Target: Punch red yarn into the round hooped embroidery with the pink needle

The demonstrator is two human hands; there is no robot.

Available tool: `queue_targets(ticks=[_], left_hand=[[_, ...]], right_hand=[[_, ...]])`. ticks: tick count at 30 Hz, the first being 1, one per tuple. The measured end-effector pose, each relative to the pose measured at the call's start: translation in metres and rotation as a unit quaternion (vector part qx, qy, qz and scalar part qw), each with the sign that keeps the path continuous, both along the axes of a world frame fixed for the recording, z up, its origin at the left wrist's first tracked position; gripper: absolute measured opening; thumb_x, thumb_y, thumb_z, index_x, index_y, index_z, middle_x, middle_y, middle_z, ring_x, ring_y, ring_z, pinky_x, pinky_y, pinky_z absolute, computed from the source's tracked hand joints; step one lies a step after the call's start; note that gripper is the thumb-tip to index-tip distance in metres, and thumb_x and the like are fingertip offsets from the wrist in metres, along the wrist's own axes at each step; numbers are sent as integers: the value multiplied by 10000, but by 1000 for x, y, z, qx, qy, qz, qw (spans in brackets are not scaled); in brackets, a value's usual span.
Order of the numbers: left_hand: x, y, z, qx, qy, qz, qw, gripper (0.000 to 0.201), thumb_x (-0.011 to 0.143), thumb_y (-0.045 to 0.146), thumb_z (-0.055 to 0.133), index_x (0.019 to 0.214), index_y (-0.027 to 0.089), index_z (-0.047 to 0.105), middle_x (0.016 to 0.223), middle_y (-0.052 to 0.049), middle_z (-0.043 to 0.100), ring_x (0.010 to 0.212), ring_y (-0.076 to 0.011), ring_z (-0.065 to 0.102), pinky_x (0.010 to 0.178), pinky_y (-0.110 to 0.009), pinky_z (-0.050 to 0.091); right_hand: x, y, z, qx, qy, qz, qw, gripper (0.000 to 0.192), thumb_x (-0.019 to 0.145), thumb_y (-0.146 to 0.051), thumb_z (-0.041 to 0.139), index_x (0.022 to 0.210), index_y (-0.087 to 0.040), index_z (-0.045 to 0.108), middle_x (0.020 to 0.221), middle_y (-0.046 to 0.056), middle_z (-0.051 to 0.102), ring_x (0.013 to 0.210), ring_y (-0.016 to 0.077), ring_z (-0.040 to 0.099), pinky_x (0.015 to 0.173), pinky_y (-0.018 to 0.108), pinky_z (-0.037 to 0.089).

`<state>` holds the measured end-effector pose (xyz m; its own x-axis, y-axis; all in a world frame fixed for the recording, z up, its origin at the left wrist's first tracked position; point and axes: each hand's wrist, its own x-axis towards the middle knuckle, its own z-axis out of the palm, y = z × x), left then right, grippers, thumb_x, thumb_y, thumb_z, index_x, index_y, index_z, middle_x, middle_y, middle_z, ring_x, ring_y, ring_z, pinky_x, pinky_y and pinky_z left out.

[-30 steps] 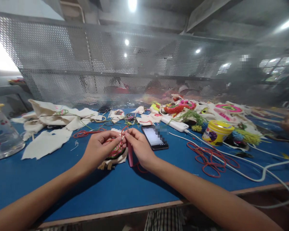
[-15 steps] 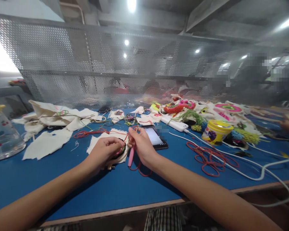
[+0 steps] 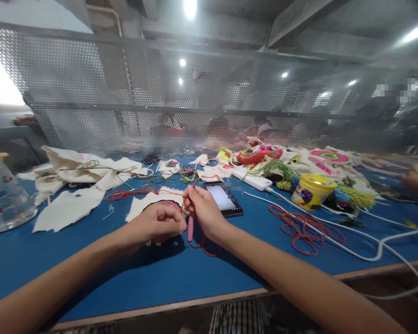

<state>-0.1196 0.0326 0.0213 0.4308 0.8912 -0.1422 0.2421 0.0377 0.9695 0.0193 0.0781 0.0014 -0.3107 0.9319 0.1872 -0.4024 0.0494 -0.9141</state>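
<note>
Round stitching mostly covered by left hand

Blue bench, smooth. Clear printed container at left, cut off by frame. Frayed cream cloth, centre, carries the stitching: ridged dark rim visible, rest hidden. Right hand: grip clamped on slim pink handle, upper end obscured. Left grip: thumb and fingertip close; cannot tell whether pinching thin red yarn.

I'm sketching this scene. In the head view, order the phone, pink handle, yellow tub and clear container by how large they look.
Largest to smallest, by visible area:
Clear container, cut off at the left edge
Yellow tub
Phone
Pink handle, partly covered by the right hand
Nearness makes true sizes unsure.
</note>
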Motion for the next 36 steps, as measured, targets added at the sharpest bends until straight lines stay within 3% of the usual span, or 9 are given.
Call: queue_targets(ticks=[3, 7, 9, 12, 17, 24, 29, 36], left_hand=[[-3, 1, 4, 142, -33, 85, 986, 238, 685, 375, 672, 659, 146, 614, 544, 13, 525, 473, -84, 433, 443, -185, 324], [-7, -2, 12, 346, 37, 241, 906, 190, 697, 339, 653, 701, 149, 649, 631, -13, 596, 546, -114, 496, 503, -207, 373], [-5, -6, 14, 398, 82, 281, 869, 184, 718, 330, 629, 717, 148, 651, 563, 7, 552, 477, -92, 422, 468, -203, 327], [-1, -12, 16, 422, 117, 298, 848, 175, 743, 319, 605, 708, 152, 648, 479, 43, 445, 432, -75, 316, 436, -201, 258], [3, -18, 19, 400, 98, 278, 868, 169, 732, 306, 602, 657, 158, 636, 486, 34, 461, 434, -78, 322, 419, -199, 236], [2, -16, 26, 274, -18, 216, 937, 164, 647, 276, 637, 563, 148, 578, 554, 3, 554, 506, -100, 462, 465, -196, 345], [2, -15, 26, 226, -76, 208, 949, 189, 643, 253, 619, 518, 154, 517, 464, 49, 451, 422, -53, 346, 403, -173, 264], [2, -15, 25, 229, -96, 185, 951, 164, 655, 234, 611, 534, 160, 528, 494, 43, 490, 440, -59, 389, 411, -177, 268]], right_hand=[[-1, -5, -1, 55, -47, 2, 997, 336, 786, -482, 524, 669, -171, 481, 504, -71, 444, 437, 56, 393, 466, 196, 325], [-3, -12, -1, 116, -71, 33, 990, 357, 816, -512, 478, 675, -185, 448, 559, -59, 439, 496, 78, 413, 506, 210, 348], [-3, -15, -1, 138, -83, 38, 986, 352, 833, -514, 457, 691, -192, 445, 591, -51, 437, 527, 89, 414, 520, 217, 347], [-3, -19, 0, 181, -112, 38, 976, 322, 881, -465, 409, 704, -198, 446, 618, -40, 423, 558, 98, 400, 545, 227, 343], [-3, -24, 1, 233, -136, 57, 961, 282, 914, -422, 369, 745, -211, 449, 686, -19, 431, 613, 114, 417, 584, 236, 351], [-2, -27, -1, 295, -199, 18, 934, 241, 930, -304, 335, 724, -203, 409, 691, -16, 420, 628, 119, 375, 597, 249, 330], [-2, -32, 2, 322, -231, 2, 918, 229, 925, -268, 333, 727, -199, 426, 690, -12, 426, 645, 128, 384, 626, 263, 328], [-3, -36, 3, 315, -235, 10, 920, 237, 927, -294, 320, 744, -200, 438, 705, -6, 436, 654, 134, 394, 642, 267, 331]])
